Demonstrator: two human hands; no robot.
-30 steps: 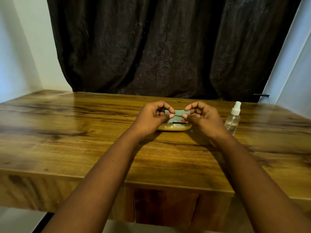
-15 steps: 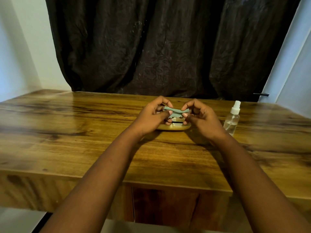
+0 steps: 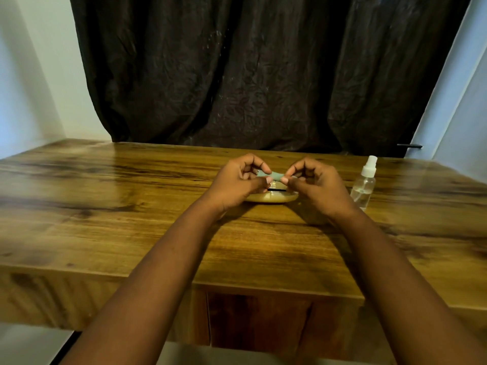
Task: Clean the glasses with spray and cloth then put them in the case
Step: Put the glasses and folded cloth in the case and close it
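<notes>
Both hands up over the desk (image 3: 110, 206), close together. Left hand (image 3: 238, 184) & right hand (image 3: 315, 188) each curled, thumb + forefinger pinching one end of a small grey-green cloth (image 3: 274, 175), stretched between them. Just under the hands, on the desk: tan case (image 3: 271, 197), w/ a dark line at its top edge, mostly hidden, can't tell if that's the glasses. Right of the case, near the right wrist, clear spray bottle (image 3: 365, 187), upright, white cap. Behind the desk, dark curtain (image 3: 250, 75).
</notes>
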